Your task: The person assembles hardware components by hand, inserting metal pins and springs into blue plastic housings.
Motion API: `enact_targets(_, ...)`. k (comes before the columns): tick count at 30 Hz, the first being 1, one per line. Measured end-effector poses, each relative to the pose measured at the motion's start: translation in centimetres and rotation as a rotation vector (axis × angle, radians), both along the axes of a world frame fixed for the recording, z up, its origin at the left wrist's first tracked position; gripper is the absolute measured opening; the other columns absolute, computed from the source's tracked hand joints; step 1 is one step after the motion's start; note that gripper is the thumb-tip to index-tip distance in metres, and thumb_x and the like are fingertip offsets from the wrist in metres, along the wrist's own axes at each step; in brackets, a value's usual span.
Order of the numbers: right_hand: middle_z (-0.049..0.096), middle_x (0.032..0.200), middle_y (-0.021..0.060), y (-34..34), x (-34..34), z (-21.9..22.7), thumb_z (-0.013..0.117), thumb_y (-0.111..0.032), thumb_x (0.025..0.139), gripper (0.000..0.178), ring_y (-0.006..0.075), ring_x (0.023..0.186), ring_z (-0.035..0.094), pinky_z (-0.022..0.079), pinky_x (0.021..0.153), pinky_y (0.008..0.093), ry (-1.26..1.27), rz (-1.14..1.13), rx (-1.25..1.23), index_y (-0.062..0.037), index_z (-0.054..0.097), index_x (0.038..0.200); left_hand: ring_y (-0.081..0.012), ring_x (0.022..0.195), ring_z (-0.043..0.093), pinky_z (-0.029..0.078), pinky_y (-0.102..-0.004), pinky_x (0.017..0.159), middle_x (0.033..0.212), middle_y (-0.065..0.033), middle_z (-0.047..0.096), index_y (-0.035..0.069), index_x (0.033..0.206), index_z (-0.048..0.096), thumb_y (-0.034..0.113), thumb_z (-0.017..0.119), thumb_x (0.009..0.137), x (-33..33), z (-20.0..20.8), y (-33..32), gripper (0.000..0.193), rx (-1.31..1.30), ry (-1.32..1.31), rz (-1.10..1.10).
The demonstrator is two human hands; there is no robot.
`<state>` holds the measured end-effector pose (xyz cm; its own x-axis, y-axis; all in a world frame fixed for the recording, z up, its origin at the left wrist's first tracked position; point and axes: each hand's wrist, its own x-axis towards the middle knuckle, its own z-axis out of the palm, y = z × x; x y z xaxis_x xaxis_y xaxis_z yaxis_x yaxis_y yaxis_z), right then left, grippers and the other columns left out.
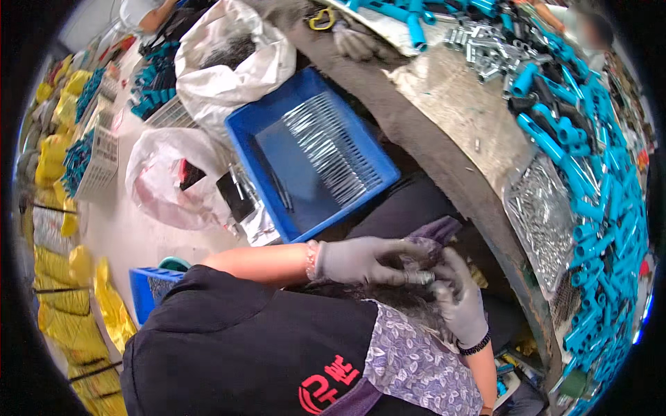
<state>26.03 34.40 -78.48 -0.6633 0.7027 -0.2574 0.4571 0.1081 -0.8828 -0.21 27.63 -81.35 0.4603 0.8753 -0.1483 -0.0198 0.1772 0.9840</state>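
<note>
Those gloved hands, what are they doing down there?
A person in grey gloves holds both hands close together over their lap. The left hand and right hand meet around a small shiny metal piece, pinched between the fingers. In front sits a blue tray with a row of thin metal rods. On the workbench to the right lie many blue plastic tubes and a heap of small metal parts.

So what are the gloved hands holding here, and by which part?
A small metal piece, pinched at its ends between left hand and right hand fingertips.
</note>
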Motion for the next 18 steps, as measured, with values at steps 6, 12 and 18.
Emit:
enact_targets(6, 0.060, 0.118, 0.0159, 1.2, 0.5, -1.9, 0.057, -0.034, 0.100, 0.061, 0.0183, 0.095, 0.062, 0.052, 0.083, 0.0312, 0.199, -0.340, 0.023, -0.0001, 0.037, 0.147, -0.0262, 0.096, 0.065, 0.052, -0.0366, 0.087, 0.114, -0.0151, 0.067, 0.007, 0.119, 0.070, -0.006, 0.048, 0.086, -13.3, -6.8, -0.8, 0.041, 0.361, 0.616, 0.638)
enact_targets(12, 0.060, 0.121, 0.0153, 0.2, 1.4, -3.7, 0.054, -0.024, 0.102, 0.052, 0.0167, 0.098, 0.061, 0.050, 0.084, 0.0289, 0.124, -0.392, -0.040, 0.0024, 0.040, 0.145, -0.0140, 0.076, 0.063, 0.053, -0.0303, 0.068, 0.093, -0.0103, 0.069, 0.006, 0.111, 0.072, 0.015, 0.065, 0.087, -16.9, -12.4, 3.0, 0.026, -0.367, 0.648, 0.584)
enact_targets(18, 0.063, 0.118, 0.0144, -0.2, 2.3, -3.0, 0.053, -0.010, 0.097, 0.044, 0.0186, 0.101, 0.062, 0.049, 0.088, 0.0307, 0.087, -0.489, 0.002, 0.0029, 0.048, 0.139, -0.0405, 0.112, 0.062, 0.049, -0.0455, 0.096, 0.117, -0.0294, 0.063, 0.007, 0.112, 0.071, 0.021, 0.066, 0.085, -12.7, -15.3, 7.3, 0.030, -0.153, 1.170, 0.557)
